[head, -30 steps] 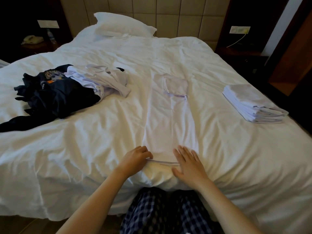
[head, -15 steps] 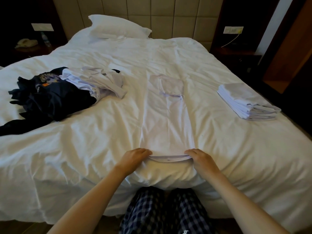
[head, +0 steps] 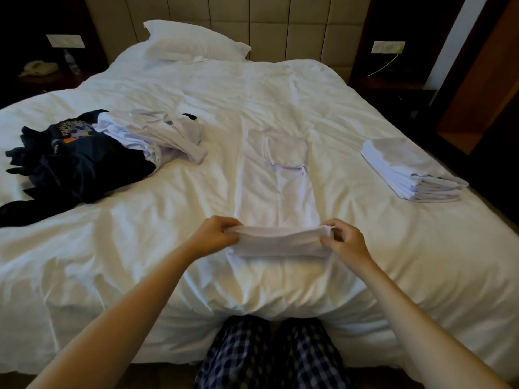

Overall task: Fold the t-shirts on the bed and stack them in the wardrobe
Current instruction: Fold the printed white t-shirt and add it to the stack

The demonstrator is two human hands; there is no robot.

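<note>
hem of white t-shirt [head: 280,192], flat on the bed [head: 112,248] a moment ago, now lifted clear, its corners pinched by left hand [head: 214,234] and right hand [head: 344,242], likely for folding toward the collar; folded stack [head: 407,169] nearby at right.

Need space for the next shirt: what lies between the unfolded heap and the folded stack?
Head view: a white t-shirt lies there, between heap and folded stack, its near end held by left hand and right hand.
</note>
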